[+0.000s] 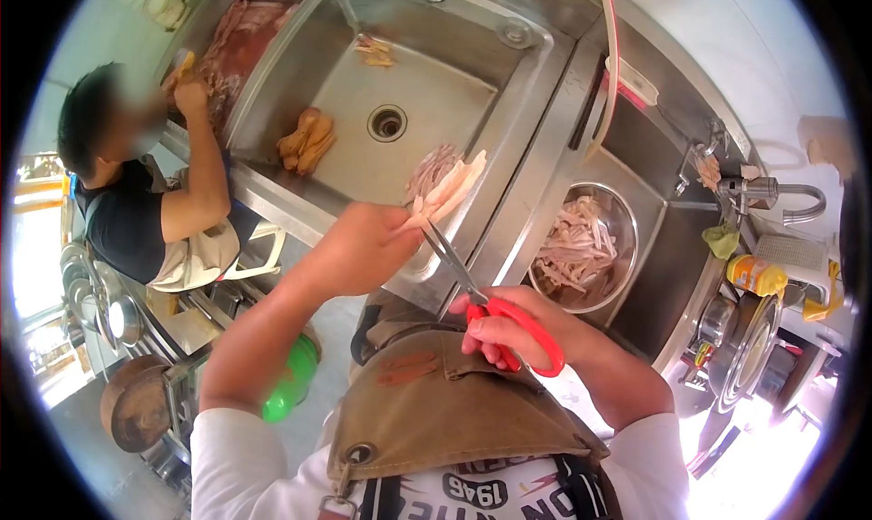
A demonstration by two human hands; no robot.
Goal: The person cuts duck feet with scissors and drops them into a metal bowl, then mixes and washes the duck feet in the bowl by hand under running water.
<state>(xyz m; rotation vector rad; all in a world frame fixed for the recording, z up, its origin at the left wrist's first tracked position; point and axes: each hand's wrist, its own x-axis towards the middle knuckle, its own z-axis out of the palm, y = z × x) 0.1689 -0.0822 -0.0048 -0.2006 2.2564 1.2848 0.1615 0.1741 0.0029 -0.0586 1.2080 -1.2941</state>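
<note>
My left hand (pixel 368 247) pinches the near end of a long pale piece of raw meat (pixel 454 188), holding it up over the near right corner of the sink. In my right hand (pixel 522 325) is a pair of scissors (pixel 461 273) with red handles, fingers wrapped through the loops. The blades point up and left, with their tips at the meat close to my left fingers. Whether they touch it I cannot tell. Below and behind the held piece lies a pile of thin pinkish strips (pixel 431 168) in the sink.
The steel sink (pixel 436 82) also holds yellow-brown pieces (pixel 306 140) and small yellow scraps (pixel 373 50). To the right, a metal bowl (pixel 627 202) of pale strips stands in another basin. At left, a person (pixel 136 193) works over a basin of raw meat (pixel 245 52).
</note>
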